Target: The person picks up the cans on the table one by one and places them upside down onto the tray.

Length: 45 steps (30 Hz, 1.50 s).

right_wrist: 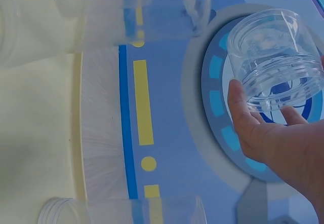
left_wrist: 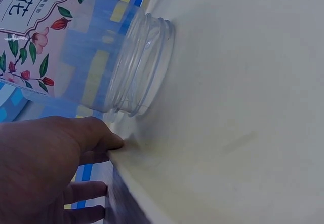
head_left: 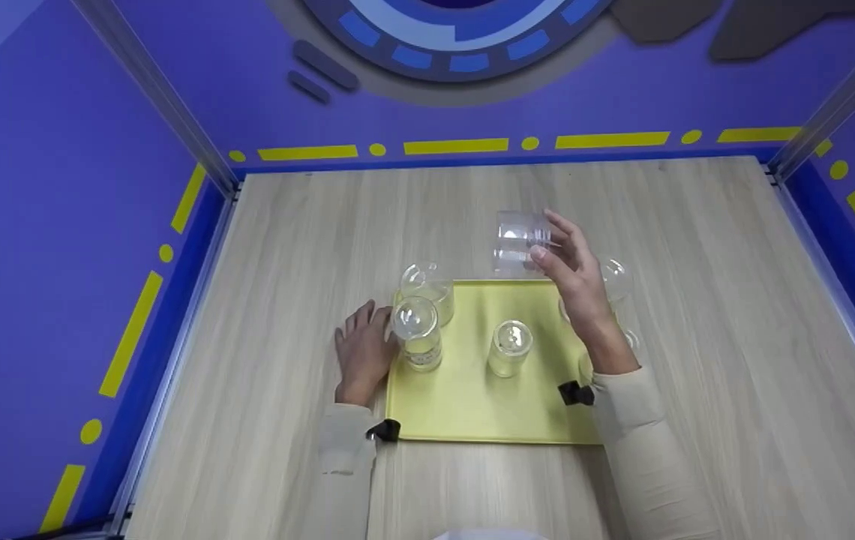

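My right hand (head_left: pixel 585 292) holds a clear plastic jar (head_left: pixel 515 244) in the air around the far edge of a yellow tray (head_left: pixel 487 424). In the right wrist view, fingers and thumb grip this jar (right_wrist: pixel 276 46) near its threaded neck, which faces the palm. My left hand (head_left: pixel 365 351) lies at the tray's left edge, fingers spread, the thumb touching the rim in the left wrist view. Just beside it, a jar with a floral label (left_wrist: pixel 35 46) stands mouth down on the tray. Behind that jar is a wider clear jar (head_left: pixel 429 289).
A small clear jar (head_left: pixel 510 349) stands upside down mid-tray. More clear jars, one of them a round-topped jar (head_left: pixel 615 277), stand along the right side, partly hidden by my right arm. The wooden table (head_left: pixel 285 247) is enclosed by blue panels (head_left: pixel 457 120).
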Each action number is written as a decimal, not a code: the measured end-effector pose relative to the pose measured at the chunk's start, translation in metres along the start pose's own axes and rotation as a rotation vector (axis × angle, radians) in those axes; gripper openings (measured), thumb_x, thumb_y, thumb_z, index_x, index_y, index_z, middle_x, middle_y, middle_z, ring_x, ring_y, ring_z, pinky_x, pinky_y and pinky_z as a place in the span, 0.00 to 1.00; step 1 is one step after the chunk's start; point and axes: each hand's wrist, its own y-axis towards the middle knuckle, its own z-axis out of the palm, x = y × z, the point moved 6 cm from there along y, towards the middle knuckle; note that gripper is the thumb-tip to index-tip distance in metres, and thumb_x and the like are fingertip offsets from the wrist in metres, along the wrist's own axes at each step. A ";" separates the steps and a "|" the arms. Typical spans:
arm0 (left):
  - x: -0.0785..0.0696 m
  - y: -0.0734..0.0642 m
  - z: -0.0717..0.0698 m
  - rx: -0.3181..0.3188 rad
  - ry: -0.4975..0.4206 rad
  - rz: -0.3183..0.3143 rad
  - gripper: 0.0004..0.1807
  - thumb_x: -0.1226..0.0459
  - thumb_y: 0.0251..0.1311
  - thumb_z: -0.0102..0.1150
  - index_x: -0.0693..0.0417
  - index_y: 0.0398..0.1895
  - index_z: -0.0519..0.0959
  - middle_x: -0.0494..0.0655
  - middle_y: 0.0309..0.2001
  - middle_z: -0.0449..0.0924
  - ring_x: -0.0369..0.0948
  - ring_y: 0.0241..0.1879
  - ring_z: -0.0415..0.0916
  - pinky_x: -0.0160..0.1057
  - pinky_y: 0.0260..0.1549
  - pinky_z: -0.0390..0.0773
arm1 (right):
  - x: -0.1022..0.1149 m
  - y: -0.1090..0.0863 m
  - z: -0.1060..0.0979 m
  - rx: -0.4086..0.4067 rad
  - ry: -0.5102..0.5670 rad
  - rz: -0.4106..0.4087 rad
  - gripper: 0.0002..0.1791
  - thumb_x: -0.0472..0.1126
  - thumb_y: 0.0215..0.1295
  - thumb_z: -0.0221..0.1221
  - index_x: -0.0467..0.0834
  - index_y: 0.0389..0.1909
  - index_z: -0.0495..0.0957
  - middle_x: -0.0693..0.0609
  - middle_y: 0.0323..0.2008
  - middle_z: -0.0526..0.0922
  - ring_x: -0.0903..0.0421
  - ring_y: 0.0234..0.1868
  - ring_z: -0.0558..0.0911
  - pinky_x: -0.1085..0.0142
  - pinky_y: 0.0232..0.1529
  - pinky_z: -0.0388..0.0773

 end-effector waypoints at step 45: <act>-0.030 0.014 -0.081 -0.195 -0.576 -0.090 0.35 0.43 0.75 0.54 0.50 0.77 0.71 0.54 0.73 0.72 0.54 0.73 0.67 0.60 0.70 0.65 | 0.004 -0.011 -0.007 0.021 0.048 -0.009 0.35 0.33 0.74 0.58 0.39 0.80 0.62 0.37 0.65 0.73 0.42 0.63 0.76 0.55 0.61 0.80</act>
